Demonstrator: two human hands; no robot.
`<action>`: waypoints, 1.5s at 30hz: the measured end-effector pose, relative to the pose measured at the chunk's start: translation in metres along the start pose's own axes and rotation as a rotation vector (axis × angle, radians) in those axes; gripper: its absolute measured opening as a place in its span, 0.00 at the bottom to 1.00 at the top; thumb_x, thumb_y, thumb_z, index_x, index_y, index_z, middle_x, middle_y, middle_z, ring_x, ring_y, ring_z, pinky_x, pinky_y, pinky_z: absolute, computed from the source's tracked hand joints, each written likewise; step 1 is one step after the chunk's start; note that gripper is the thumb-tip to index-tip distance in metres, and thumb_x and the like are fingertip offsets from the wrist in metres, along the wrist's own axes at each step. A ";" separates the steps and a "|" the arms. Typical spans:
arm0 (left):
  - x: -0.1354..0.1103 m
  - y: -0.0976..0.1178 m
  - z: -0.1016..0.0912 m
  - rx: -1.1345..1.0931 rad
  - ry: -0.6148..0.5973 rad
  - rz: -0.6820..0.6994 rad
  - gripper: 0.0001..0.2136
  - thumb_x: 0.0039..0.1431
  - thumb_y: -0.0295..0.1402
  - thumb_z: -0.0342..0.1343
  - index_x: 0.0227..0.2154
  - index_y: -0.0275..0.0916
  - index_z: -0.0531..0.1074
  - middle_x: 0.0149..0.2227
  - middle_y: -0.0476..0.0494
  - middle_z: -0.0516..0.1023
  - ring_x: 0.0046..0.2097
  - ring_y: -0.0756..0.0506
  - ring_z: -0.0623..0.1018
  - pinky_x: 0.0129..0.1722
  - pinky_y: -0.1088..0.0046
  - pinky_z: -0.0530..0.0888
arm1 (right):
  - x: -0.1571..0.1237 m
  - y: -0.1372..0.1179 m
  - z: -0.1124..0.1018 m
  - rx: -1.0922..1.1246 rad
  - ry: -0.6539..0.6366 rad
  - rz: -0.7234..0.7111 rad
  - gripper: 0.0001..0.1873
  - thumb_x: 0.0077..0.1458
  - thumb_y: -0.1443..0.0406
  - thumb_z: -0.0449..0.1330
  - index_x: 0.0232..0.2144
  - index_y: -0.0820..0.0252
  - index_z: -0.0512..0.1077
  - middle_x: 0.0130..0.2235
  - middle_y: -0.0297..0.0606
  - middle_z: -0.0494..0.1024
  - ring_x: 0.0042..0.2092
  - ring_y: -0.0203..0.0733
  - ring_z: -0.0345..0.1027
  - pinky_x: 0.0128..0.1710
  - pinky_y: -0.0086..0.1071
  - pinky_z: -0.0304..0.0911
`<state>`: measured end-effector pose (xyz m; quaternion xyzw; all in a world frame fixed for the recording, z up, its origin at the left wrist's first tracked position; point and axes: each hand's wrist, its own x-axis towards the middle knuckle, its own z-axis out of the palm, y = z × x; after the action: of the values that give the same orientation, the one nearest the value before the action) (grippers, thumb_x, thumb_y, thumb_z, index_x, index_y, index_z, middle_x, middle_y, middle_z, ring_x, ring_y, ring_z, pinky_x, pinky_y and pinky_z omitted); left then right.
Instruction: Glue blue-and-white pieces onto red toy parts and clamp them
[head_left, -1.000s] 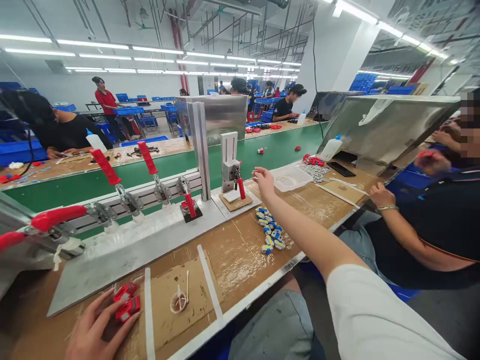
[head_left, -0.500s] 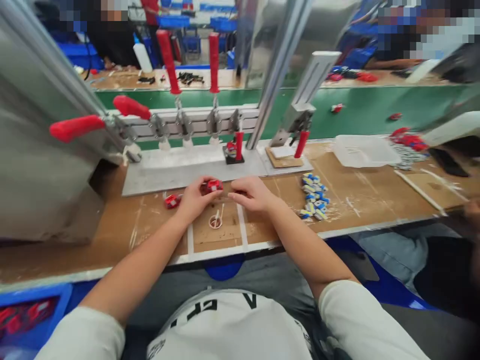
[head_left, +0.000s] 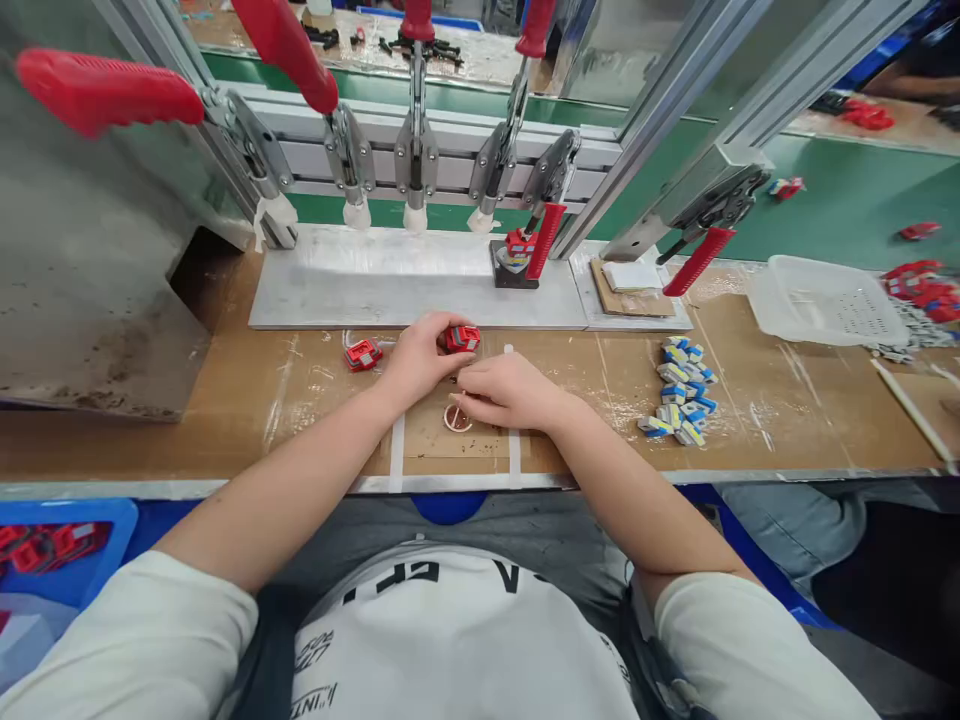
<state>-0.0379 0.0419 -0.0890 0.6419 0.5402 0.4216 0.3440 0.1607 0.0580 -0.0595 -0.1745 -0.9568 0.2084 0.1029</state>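
Observation:
My left hand [head_left: 420, 358] is closed around a small red plastic piece with grey parts [head_left: 463, 339], shaped like a toy car body. My right hand [head_left: 502, 390] is beside it, fingers pinched together over the edge of a small round dish [head_left: 447, 424]. Whatever those fingers hold, if anything, is too small or hidden to make out. A second red piece [head_left: 363, 355] lies on the cardboard-covered bench, left of my left hand.
Behind my hands, red-handled toggle clamps [head_left: 417, 120] line a metal rail above a metal plate [head_left: 405, 290]. One clamp presses a red piece [head_left: 519, 245] onto a black block. Blue-and-white parts [head_left: 682, 390] lie to the right, before a clear tray [head_left: 832, 300]. A blue bin [head_left: 112, 520] stands lower left.
The view has tilted down and come closer to the bench. My right hand has moved in over the dish, beside my left hand, which still holds the red piece.

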 end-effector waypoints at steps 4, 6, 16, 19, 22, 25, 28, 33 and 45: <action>0.000 0.001 0.001 -0.048 -0.020 -0.026 0.18 0.54 0.27 0.69 0.48 0.40 0.79 0.44 0.44 0.81 0.41 0.43 0.79 0.44 0.66 0.76 | -0.002 -0.003 -0.002 -0.065 0.043 -0.074 0.21 0.72 0.62 0.50 0.24 0.57 0.61 0.26 0.36 0.69 0.30 0.39 0.58 0.32 0.35 0.44; -0.001 0.003 0.000 -0.101 -0.051 -0.046 0.18 0.54 0.27 0.68 0.49 0.40 0.78 0.41 0.46 0.82 0.40 0.44 0.80 0.44 0.66 0.76 | -0.003 -0.004 -0.002 -0.023 0.017 -0.081 0.20 0.70 0.63 0.52 0.23 0.57 0.59 0.24 0.34 0.66 0.29 0.38 0.56 0.31 0.36 0.43; -0.003 0.010 -0.003 -0.171 -0.097 -0.171 0.17 0.52 0.30 0.71 0.45 0.40 0.78 0.38 0.47 0.84 0.36 0.44 0.81 0.39 0.67 0.76 | -0.009 0.019 0.002 0.567 0.664 0.296 0.24 0.67 0.57 0.57 0.20 0.57 0.59 0.21 0.29 0.59 0.25 0.34 0.51 0.28 0.32 0.49; -0.003 0.014 -0.003 -0.122 -0.103 -0.182 0.16 0.51 0.29 0.72 0.44 0.41 0.79 0.36 0.48 0.83 0.35 0.45 0.80 0.39 0.67 0.76 | -0.007 0.029 0.003 0.557 0.881 0.447 0.26 0.67 0.53 0.59 0.20 0.56 0.60 0.21 0.29 0.61 0.25 0.35 0.52 0.29 0.33 0.51; -0.002 0.018 -0.003 -0.061 -0.107 -0.179 0.16 0.52 0.28 0.72 0.44 0.42 0.81 0.36 0.49 0.83 0.35 0.45 0.80 0.40 0.67 0.76 | -0.002 0.036 0.004 0.506 0.869 0.499 0.28 0.67 0.49 0.59 0.20 0.56 0.59 0.21 0.30 0.60 0.26 0.36 0.54 0.31 0.34 0.52; -0.002 0.019 -0.003 -0.015 -0.104 -0.174 0.16 0.52 0.28 0.72 0.44 0.42 0.81 0.36 0.49 0.83 0.35 0.45 0.79 0.40 0.67 0.76 | 0.001 0.037 0.004 0.493 0.831 0.491 0.29 0.67 0.48 0.58 0.21 0.55 0.58 0.22 0.30 0.60 0.28 0.36 0.55 0.31 0.35 0.52; -0.002 0.020 -0.002 0.002 -0.104 -0.166 0.15 0.52 0.27 0.72 0.44 0.42 0.81 0.35 0.50 0.83 0.34 0.46 0.79 0.39 0.68 0.75 | 0.002 0.037 0.005 0.489 0.791 0.476 0.29 0.68 0.47 0.58 0.21 0.55 0.57 0.23 0.30 0.59 0.28 0.37 0.54 0.32 0.35 0.52; -0.002 0.022 -0.002 0.021 -0.098 -0.171 0.16 0.51 0.28 0.72 0.44 0.42 0.81 0.35 0.51 0.82 0.34 0.46 0.78 0.39 0.69 0.75 | 0.003 0.035 0.005 0.437 0.757 0.489 0.30 0.69 0.46 0.56 0.22 0.56 0.58 0.23 0.30 0.58 0.29 0.37 0.53 0.32 0.35 0.52; -0.004 0.018 0.001 -0.007 -0.062 -0.118 0.15 0.51 0.30 0.71 0.43 0.42 0.81 0.38 0.48 0.83 0.35 0.45 0.78 0.40 0.67 0.76 | -0.003 0.037 0.004 0.347 0.757 0.502 0.26 0.67 0.54 0.58 0.20 0.56 0.55 0.23 0.30 0.53 0.28 0.36 0.48 0.30 0.35 0.46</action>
<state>-0.0301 0.0350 -0.0734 0.6205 0.5648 0.3822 0.3871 0.1729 0.0870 -0.0792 -0.4436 -0.7317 0.3052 0.4181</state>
